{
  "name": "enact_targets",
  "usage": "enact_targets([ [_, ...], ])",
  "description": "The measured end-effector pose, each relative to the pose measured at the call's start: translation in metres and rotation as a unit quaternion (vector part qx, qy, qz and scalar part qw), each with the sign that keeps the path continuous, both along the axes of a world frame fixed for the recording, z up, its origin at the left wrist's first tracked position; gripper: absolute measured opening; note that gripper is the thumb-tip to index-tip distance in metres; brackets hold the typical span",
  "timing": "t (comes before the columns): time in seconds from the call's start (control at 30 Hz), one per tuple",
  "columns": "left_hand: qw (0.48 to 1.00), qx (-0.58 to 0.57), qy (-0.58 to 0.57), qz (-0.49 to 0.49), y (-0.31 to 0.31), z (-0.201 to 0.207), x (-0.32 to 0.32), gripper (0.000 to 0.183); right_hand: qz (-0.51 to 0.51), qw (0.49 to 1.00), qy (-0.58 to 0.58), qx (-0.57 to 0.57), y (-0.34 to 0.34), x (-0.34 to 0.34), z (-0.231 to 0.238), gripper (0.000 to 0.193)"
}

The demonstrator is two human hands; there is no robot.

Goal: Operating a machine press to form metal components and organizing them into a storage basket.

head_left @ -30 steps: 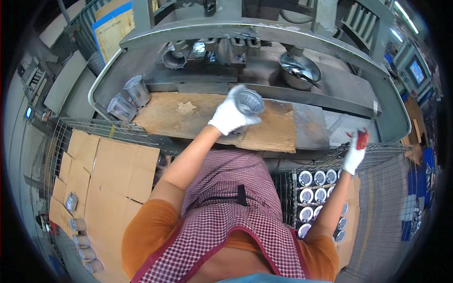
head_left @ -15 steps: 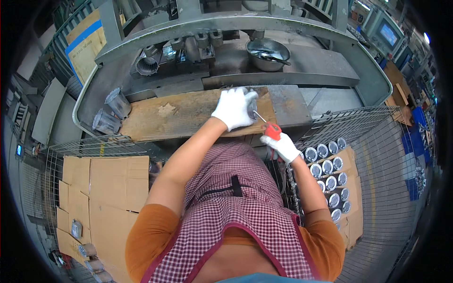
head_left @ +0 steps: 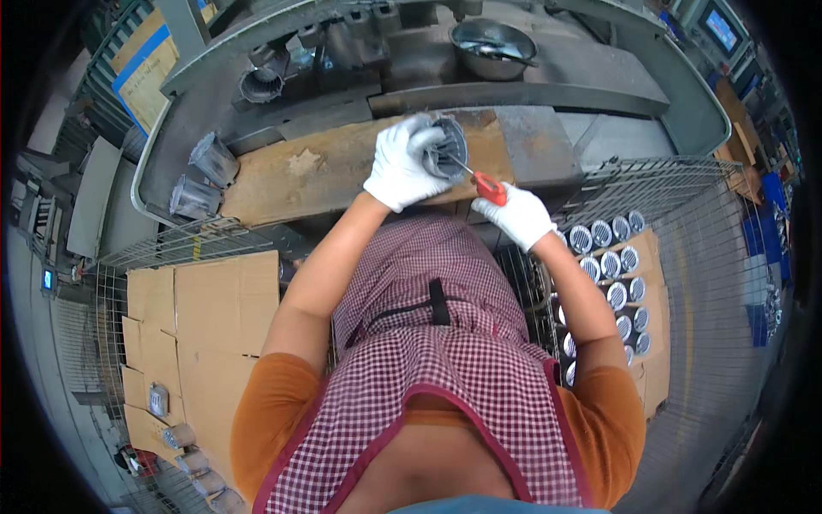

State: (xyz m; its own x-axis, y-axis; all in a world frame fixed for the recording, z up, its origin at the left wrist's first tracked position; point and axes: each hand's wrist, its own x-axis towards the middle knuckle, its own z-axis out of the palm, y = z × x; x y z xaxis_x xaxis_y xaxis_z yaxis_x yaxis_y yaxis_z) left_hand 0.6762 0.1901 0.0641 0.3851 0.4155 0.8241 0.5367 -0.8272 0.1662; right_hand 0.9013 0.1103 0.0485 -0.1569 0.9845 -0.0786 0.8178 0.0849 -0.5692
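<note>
My left hand (head_left: 401, 167), in a white glove, grips a round grey metal casting (head_left: 455, 144) above the wooden board (head_left: 291, 182). The casting is tilted, so its open end with inner fins faces towards me and to the right. In my right hand (head_left: 522, 219), also gloved, is a red-handled tool (head_left: 491, 189) with a thin metal shaft. Its shaft points up and left to the casting's open end; the exact place of the tip among the fins is hard to make out. Two similar castings (head_left: 213, 160) (head_left: 194, 198) stand at the board's left end.
A metal bowl (head_left: 493, 43) with tools inside stands on the machine bed behind the board. Several round castings stand in rows on cardboard (head_left: 657, 321) in the wire cart at my right. At my left, cardboard (head_left: 227, 313) covers another cart, with a few castings near its edge.
The casting has been lifted and turned, so its finned inside now shows. My right hand has come up slightly with the tool. The whole view has shifted somewhat.
</note>
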Motion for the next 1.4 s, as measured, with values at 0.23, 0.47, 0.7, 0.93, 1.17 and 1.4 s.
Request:
enact_targets([
  [0.23, 1.000, 0.027, -0.013, 0.006, 0.002, -0.006, -0.003, 0.076, 0.015, 1.000, -0.014, -0.013, -0.007, -0.009, 0.017, 0.053],
  [0.47, 1.000, 0.017, -0.017, -0.001, 0.000, -0.008, -0.007, 0.074, 0.043, 0.998, 0.033, -0.026, -0.016, -0.013, 0.018, 0.054],
  [0.7, 0.995, 0.018, -0.080, -0.048, 0.001, -0.012, -0.017, 0.079, 0.062, 0.997, 0.035, -0.040, -0.007, -0.030, 0.022, 0.054],
  [0.93, 0.915, -0.313, -0.215, 0.134, 0.000, -0.025, -0.047, 0.085, -0.088, 0.989, 0.050, 0.104, 0.015, 0.024, 0.047, 0.052],
  [1.17, 0.889, -0.342, -0.300, 0.043, 0.001, -0.059, -0.114, 0.083, -0.387, 0.858, 0.179, 0.288, 0.058, 0.175, 0.076, 0.057],
  [1.4, 0.843, -0.217, -0.266, 0.414, 0.019, -0.042, -0.157, 0.061, -0.537, 0.792, -0.052, 0.286, 0.056, 0.228, -0.017, 0.080],
])
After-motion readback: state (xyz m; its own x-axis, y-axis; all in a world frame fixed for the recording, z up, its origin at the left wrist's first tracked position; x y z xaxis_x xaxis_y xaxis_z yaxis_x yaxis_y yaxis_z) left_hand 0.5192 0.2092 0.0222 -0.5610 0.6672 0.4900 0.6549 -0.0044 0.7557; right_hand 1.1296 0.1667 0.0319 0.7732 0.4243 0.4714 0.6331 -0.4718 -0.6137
